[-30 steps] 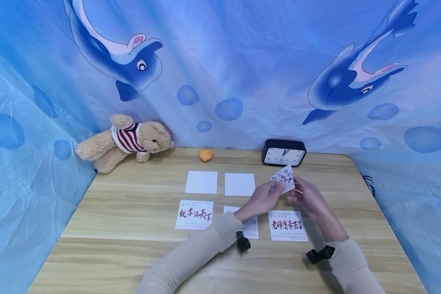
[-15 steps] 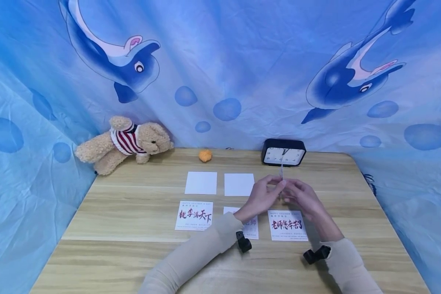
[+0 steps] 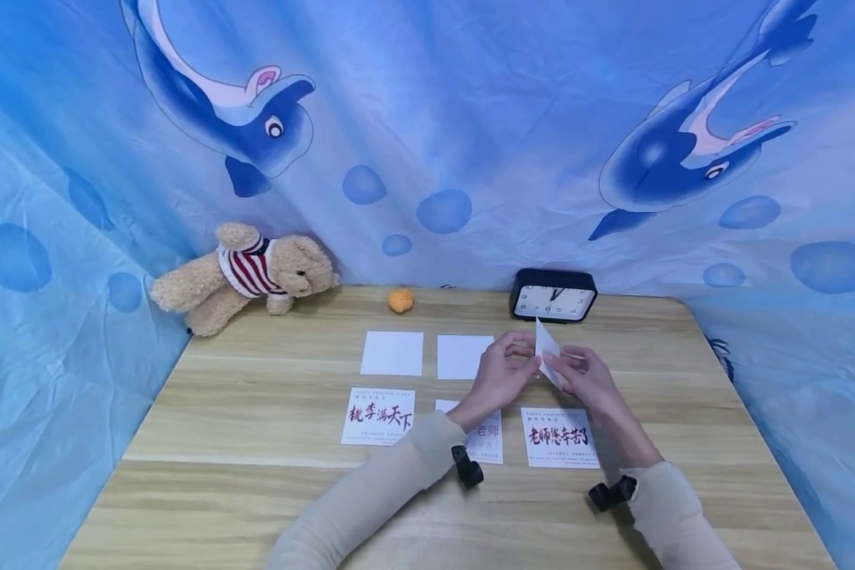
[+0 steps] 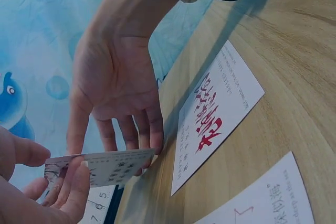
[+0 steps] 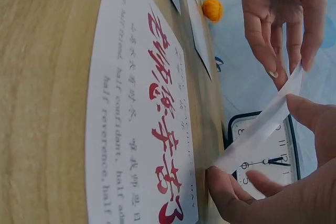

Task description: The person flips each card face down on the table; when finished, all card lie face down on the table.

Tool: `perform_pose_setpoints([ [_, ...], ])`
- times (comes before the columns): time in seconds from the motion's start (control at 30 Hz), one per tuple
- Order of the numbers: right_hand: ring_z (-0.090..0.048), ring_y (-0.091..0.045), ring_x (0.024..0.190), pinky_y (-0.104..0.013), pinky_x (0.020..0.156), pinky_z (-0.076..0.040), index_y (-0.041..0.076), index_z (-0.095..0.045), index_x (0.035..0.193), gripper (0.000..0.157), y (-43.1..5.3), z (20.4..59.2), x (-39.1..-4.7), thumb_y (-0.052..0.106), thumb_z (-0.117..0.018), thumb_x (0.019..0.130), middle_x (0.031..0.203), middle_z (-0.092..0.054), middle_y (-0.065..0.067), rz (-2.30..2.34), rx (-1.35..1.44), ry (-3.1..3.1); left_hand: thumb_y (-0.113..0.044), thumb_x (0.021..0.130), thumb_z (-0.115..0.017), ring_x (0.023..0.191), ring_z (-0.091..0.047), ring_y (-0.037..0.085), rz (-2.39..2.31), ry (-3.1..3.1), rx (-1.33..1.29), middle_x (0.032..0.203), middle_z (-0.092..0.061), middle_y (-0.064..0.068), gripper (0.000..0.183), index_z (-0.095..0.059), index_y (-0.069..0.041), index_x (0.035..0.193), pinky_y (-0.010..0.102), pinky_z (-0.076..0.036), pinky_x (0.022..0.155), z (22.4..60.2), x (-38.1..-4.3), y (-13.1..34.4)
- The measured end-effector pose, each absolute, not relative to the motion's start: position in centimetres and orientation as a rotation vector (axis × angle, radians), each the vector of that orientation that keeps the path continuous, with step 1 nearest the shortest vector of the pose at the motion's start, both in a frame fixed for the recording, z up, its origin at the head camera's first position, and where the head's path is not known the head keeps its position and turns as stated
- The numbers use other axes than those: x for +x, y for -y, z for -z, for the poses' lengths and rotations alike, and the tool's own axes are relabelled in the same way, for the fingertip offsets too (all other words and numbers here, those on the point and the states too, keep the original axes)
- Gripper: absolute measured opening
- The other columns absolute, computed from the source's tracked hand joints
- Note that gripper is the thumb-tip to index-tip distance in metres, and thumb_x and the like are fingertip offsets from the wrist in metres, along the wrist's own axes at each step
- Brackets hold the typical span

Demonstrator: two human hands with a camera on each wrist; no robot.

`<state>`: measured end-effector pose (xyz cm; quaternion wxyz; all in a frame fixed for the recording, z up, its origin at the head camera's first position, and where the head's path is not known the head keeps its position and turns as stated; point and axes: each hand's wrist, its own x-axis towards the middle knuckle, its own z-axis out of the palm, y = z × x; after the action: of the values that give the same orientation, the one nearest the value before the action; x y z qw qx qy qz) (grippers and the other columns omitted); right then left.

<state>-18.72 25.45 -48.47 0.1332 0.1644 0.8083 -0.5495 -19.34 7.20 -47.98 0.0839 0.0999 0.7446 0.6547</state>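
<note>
Both hands hold one square card upright above the table's right half. Its blank white side shows in the head and right wrist views. The left wrist view shows the printed face, with blossoms and small dark writing. My left hand pinches the card's left edge. My right hand has its thumb on the white side and fingers at the lower edge. Below lies a card with red characters. Another printed card is partly covered by my left forearm. A third printed card lies further left.
Two blank white cards lie in a row behind the printed ones. A black clock stands just behind the hands. An orange ball and a teddy bear are along the back, before a blue dolphin curtain.
The held card has been turned over: its blossom face showed first, then its thin edge, now its white side. Both hands stay in nearly the same place. The cards on the table lie unmoved.
</note>
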Motion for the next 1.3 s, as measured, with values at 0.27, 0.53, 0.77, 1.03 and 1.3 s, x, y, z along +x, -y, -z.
perform_pose_setpoints([
  [0.27, -0.052, -0.034, 0.135, -0.017, 0.085, -0.054, 0.005, -0.027, 0.164, 0.093, -26.0, 48.7, -19.1, 0.049, -0.073, 0.096, 0.16, -0.041, -0.025, 1.594, 0.549, -2.377, -0.01, 0.098, -0.07, 0.095, -0.076, 0.017, -1.961, -2.215, 0.325, 0.123, -0.074, 0.013, 0.048, -0.059, -0.016, 0.144, 0.022, -0.064, 0.079, 48.4, -19.4, -6.8],
  [0.53, -0.055, -0.027, 0.127, -0.015, 0.079, -0.052, 0.006, -0.04, 0.159, 0.07, -27.0, 48.9, -19.5, 0.026, -0.071, 0.1, 0.153, -0.05, -0.021, 1.545, 0.562, -2.453, -0.006, 0.096, -0.071, 0.089, -0.078, 0.016, -1.923, -2.269, 0.323, 0.121, -0.074, 0.014, 0.047, -0.062, -0.012, 0.142, 0.019, -0.062, 0.074, 48.6, -19.9, -6.3],
  [0.77, -0.057, -0.026, 0.12, -0.016, 0.077, -0.053, 0.005, -0.045, 0.156, 0.062, -27.7, 48.9, -19.5, 0.016, -0.067, 0.099, 0.148, -0.053, -0.02, 1.531, 0.537, -2.497, -0.003, 0.092, -0.073, 0.086, -0.075, 0.013, -1.86, -2.329, 0.284, 0.112, -0.076, 0.012, 0.041, -0.068, -0.005, 0.133, 0.018, -0.061, 0.073, 48.9, -20.2, -6.0],
  [1.03, -0.059, -0.026, 0.117, -0.015, 0.075, -0.056, 0.005, -0.049, 0.153, 0.058, -28.4, 49.3, -20.0, 0.01, -0.067, 0.098, 0.144, -0.056, -0.02, 1.518, 0.526, -2.52, -0.002, 0.09, -0.074, 0.089, -0.075, 0.014, -1.711, -2.443, 0.307, 0.105, -0.077, 0.009, 0.036, -0.072, -0.001, 0.125, 0.017, -0.06, 0.077, 49.8, -20.9, -5.7],
  [1.3, -0.061, -0.027, 0.113, -0.017, 0.075, -0.058, 0.003, -0.051, 0.151, 0.056, -28.9, 49.7, -20.5, 0.009, -0.067, 0.097, 0.139, -0.058, -0.021, 1.439, 0.479, -2.573, 0.002, 0.089, -0.075, 0.091, -0.077, 0.02, -1.587, -2.494, 0.366, 0.104, -0.076, 0.013, 0.037, -0.069, 0.005, 0.125, 0.02, -0.063, 0.079, 50.1, -21.1, -5.9],
])
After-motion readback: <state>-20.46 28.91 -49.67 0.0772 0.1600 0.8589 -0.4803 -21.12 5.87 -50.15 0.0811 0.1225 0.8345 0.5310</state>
